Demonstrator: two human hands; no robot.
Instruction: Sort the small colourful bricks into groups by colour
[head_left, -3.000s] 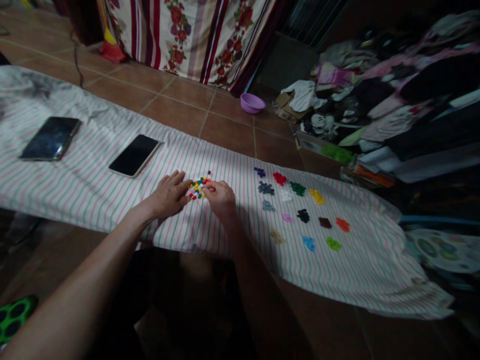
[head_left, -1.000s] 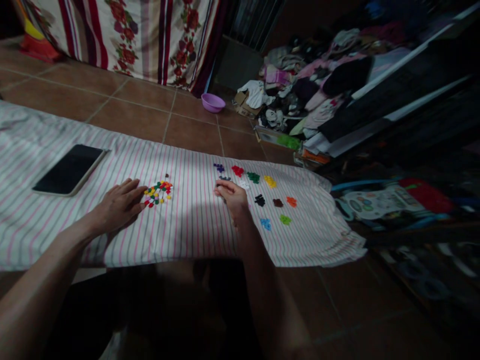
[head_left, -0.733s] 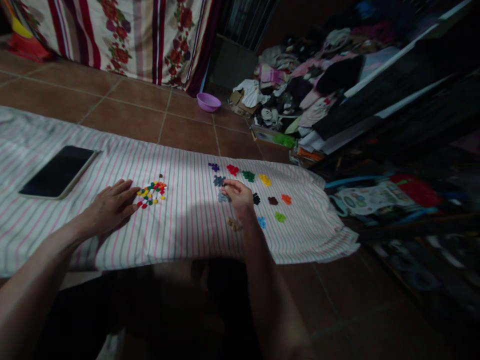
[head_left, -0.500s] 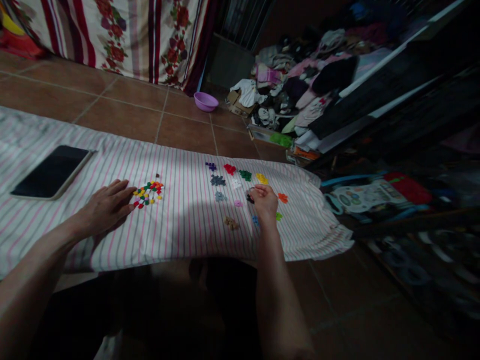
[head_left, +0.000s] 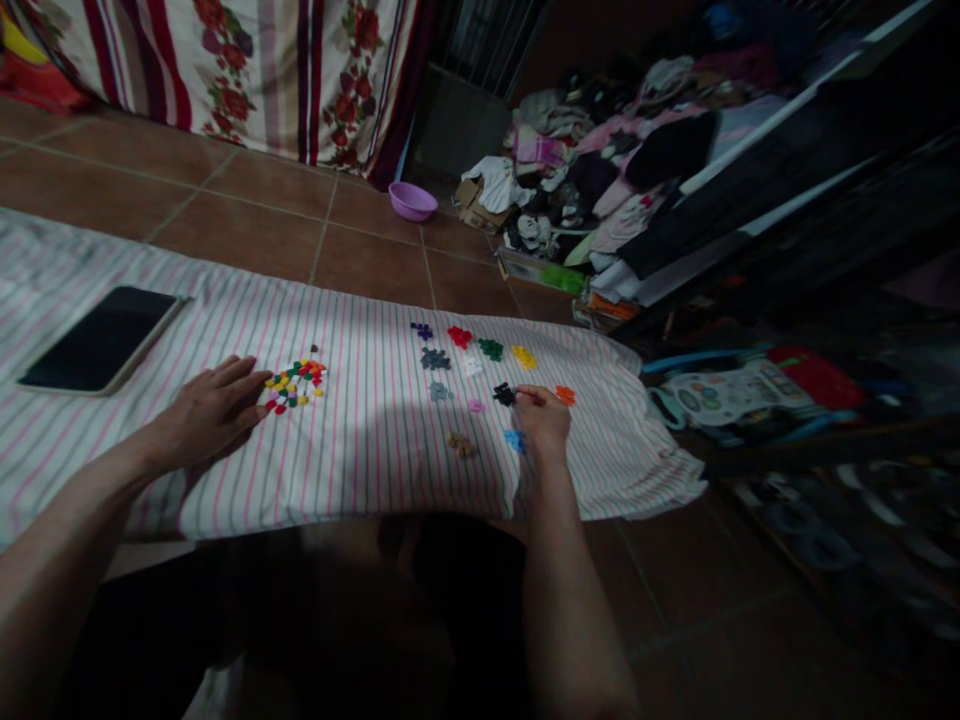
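My left hand [head_left: 214, 408] lies with its fingers stretched out, the tips at the edge of a mixed heap of small coloured pieces [head_left: 296, 385]. My right hand [head_left: 546, 418] is closed in a pinch just right of a black cluster of pieces [head_left: 503, 394]; whatever is between the fingertips is too small to make out. Around it sit single-colour clusters: orange [head_left: 565, 396], blue [head_left: 514, 440], yellow [head_left: 524, 357], dark green [head_left: 491, 349], red [head_left: 459, 337], white [head_left: 472, 366] and pink [head_left: 477, 405]. Further left are purple [head_left: 422, 331], grey and tan clusters [head_left: 462, 445].
A dark-screened phone or tablet [head_left: 101, 340] lies at left on the striped cloth [head_left: 360, 450]. Beyond the cloth, a purple basin [head_left: 412, 203] stands on the tiled floor near heaped clothes [head_left: 600, 170]. Dark shelving rises on the right.
My right hand has shifted right and slightly nearer to me, baring the black and blue clusters and covering the light green one. My left hand stays in place.
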